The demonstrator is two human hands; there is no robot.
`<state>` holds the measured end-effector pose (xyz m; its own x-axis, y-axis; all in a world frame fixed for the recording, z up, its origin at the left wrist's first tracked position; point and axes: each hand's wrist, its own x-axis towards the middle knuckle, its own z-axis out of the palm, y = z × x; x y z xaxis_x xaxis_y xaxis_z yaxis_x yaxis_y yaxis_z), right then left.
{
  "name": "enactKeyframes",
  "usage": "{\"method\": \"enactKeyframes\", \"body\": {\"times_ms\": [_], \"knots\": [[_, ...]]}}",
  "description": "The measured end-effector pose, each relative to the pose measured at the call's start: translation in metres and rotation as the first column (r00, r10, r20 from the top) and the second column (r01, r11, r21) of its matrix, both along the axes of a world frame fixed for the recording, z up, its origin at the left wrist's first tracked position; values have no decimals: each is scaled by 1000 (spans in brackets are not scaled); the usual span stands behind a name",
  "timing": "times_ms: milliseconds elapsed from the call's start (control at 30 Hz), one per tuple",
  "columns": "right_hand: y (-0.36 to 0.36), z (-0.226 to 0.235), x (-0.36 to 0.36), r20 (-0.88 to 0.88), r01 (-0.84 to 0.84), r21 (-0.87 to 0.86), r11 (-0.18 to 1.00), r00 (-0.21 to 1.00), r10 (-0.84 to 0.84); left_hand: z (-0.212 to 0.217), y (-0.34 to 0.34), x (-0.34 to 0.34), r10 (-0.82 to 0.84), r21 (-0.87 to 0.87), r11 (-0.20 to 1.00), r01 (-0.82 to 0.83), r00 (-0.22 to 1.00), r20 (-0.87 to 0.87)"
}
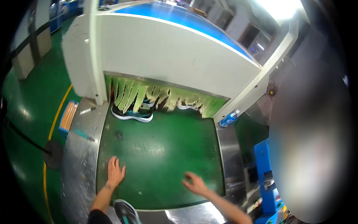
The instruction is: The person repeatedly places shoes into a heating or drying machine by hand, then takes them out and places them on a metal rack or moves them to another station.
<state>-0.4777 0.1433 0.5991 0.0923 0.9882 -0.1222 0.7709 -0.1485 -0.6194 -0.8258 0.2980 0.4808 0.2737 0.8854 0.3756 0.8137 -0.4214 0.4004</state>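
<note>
My left hand (pixel 116 172) hovers over or rests at the left edge of the green conveyor belt (pixel 164 160), fingers apart and holding nothing. On the right, my right hand (pixel 194 183) is over the belt, its fingers loosely bent with a gap to the thumb; nothing shows in it. A dark sneaker with teal parts and a white sole (pixel 134 118) sits at the far end, partly under the frayed green strip curtain (pixel 149 93). Farther right, a second shoe (pixel 187 107) is mostly hidden behind the strips. At the lower edge, near my left forearm, is another dark sneaker (pixel 126 212), cut off by the picture.
A white machine housing (pixel 167 48) stands beyond the belt. On the left metal ledge (pixel 80 160) lie a teal pen-like tool (pixel 85 135) and a small white item (pixel 87 111). A blue bottle or can (pixel 228 118) stands right. A blurred shape covers the far right.
</note>
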Motion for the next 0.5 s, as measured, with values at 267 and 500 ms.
{"method": "enactKeyframes", "body": {"times_ms": [267,500], "knots": [[403,21,-68,518,-449,-106,887,737,435,-9,0,-21,30,-154,988,-6,987,160],[349,-40,-119,266,-251,56,966,937,228,-9,12,-30,81,-138,988,-63,989,124]]}}
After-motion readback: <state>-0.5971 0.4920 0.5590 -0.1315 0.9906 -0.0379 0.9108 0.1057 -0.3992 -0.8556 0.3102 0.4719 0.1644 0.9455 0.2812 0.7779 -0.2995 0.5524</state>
